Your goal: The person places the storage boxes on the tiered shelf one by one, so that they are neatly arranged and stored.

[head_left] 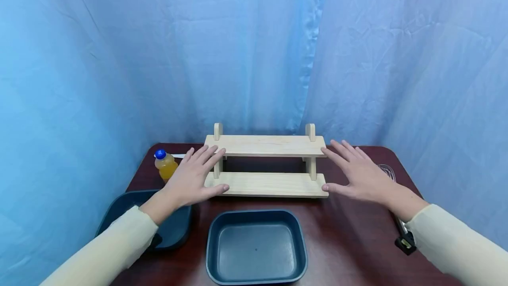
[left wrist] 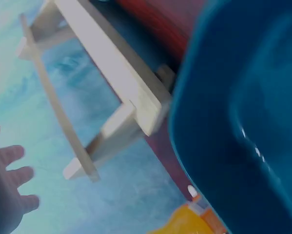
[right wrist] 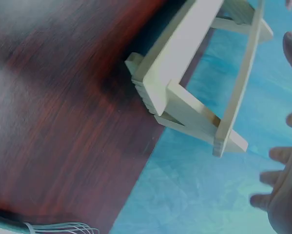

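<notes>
A two-tier wooden shelf (head_left: 266, 145) stands toward the back of the dark table. My left hand (head_left: 194, 178) is spread near the shelf's left end, overlapping it in the head view; nothing is held. At the right end, my right hand (head_left: 359, 173) is spread too, fingers pointing away and holding nothing. Both wrist views show the hands apart from the wood, with the shelf (left wrist: 111, 58) and the same shelf (right wrist: 180, 63) in full sight of each camera. A dark blue rectangular bin (head_left: 257, 279) sits in front of the shelf.
A second blue bin (head_left: 104, 215), partly behind the left forearm, holds something black. Beside it stands a bottle of orange liquid with a blue cap (head_left: 166, 164). A wire whisk (head_left: 386, 171) and a black-ended tool (head_left: 405, 242) lie at the right. Blue curtains (head_left: 254, 56) surround the table.
</notes>
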Demonstrator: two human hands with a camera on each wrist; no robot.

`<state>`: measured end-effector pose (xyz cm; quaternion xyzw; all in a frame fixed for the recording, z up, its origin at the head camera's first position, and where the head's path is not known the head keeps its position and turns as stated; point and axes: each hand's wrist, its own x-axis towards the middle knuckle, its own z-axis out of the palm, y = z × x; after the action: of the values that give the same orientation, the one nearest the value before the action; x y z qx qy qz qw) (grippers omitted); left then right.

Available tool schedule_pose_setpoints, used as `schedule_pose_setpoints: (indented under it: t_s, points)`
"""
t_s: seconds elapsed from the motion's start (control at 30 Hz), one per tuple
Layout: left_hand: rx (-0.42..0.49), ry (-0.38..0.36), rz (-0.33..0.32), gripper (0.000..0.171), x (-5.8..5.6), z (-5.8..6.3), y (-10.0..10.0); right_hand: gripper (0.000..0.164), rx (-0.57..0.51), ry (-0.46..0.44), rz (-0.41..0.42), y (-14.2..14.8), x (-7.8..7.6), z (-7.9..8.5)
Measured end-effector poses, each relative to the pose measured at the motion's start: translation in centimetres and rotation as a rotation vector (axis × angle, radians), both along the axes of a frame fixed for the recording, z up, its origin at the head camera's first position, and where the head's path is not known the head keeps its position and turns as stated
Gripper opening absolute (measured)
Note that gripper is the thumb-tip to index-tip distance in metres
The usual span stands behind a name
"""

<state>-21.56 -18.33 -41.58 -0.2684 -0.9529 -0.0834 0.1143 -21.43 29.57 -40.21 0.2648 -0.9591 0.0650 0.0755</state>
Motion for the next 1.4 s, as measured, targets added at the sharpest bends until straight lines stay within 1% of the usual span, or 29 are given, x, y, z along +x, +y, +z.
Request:
schedule_pose_setpoints:
  t_s: [0.07, 0.13, 0.2, 0.23, 0.33, 0.43, 0.5, 0.57, 0.63, 0.73, 0.8, 0.9, 0.97, 1.03, 1.13, 1.27, 1.4]
  points:
    - [0.073, 0.005, 0.022, 0.087, 1.2, 0.4, -0.1, 0.085, -0.051, -0.027, 0.013, 0.3, 0.0, 0.0]
    - [0.148, -0.021, 0.061, 0.078, 2.7, 0.7, -0.1, 0.076, -0.103, -0.075, 0.01, 0.7, 0.0, -0.4]
    - [0.22, -0.07, 0.111, 0.069, 4.3, 0.8, -0.2, 0.068, -0.161, -0.128, -0.018, 1.2, -0.1, -1.0]
    - [0.259, -0.105, 0.139, 0.064, 5.2, 0.7, -0.3, 0.064, -0.198, -0.157, -0.036, 1.4, -0.2, -1.4]
    - [0.382, -0.245, 0.222, 0.05, 7.5, 0.2, -0.6, 0.057, -0.317, -0.238, -0.097, 2.2, -0.5, -3.0]
    - [0.499, -0.401, 0.315, 0.04, 9.6, -0.9, -0.9, 0.054, -0.441, -0.327, -0.165, 2.9, -0.9, -5.0]
    - [0.566, -0.493, 0.364, 0.038, 10.7, -1.8, -1.0, 0.054, -0.522, -0.391, -0.197, 3.2, -1.1, -6.2]
    - [0.624, -0.586, 0.385, 0.04, 11.7, -2.7, -1.1, 0.055, -0.586, -0.444, -0.232, 3.3, -1.2, -7.4]
    - [0.653, -0.678, 0.378, 0.045, 12.5, -3.8, -1.1, 0.056, -0.649, -0.499, -0.257, 3.3, -1.2, -8.3]
    - [0.683, -0.817, 0.354, 0.059, 13.4, -5.2, -1.2, 0.058, -0.713, -0.564, -0.287, 3.1, -1.2, -9.4]
    - [0.701, -0.887, 0.341, 0.069, 13.7, -6.0, -1.3, 0.059, -0.756, -0.602, -0.301, 2.9, -1.2, -10.0]
    - [0.724, -0.961, 0.322, 0.082, 13.9, -6.9, -1.3, 0.061, -0.807, -0.642, -0.324, 2.5, -1.4, -10.6]
    - [0.721, -0.999, 0.292, 0.085, 13.9, -7.5, -1.4, 0.063, -0.845, -0.674, -0.336, 2.3, -1.4, -11.0]
    - [0.7, -1.021, 0.268, 0.086, 13.9, -8.0, -1.4, 0.065, -0.87, -0.698, -0.344, 2.2, -1.5, -11.3]
    - [0.665, -1.041, 0.253, 0.084, 13.9, -8.7, -1.4, 0.068, -0.892, -0.728, -0.355, 2.0, -1.6, -11.7]
    - [0.66, -1.048, 0.229, 0.079, 13.9, -9.1, -1.4, 0.066, -0.909, -0.748, -0.37, 1.8, -1.7, -11.8]
    - [0.675, -1.051, 0.183, 0.074, 13.8, -9.5, -1.5, 0.066, -0.92, -0.766, -0.376, 1.6, -1.9, -11.9]
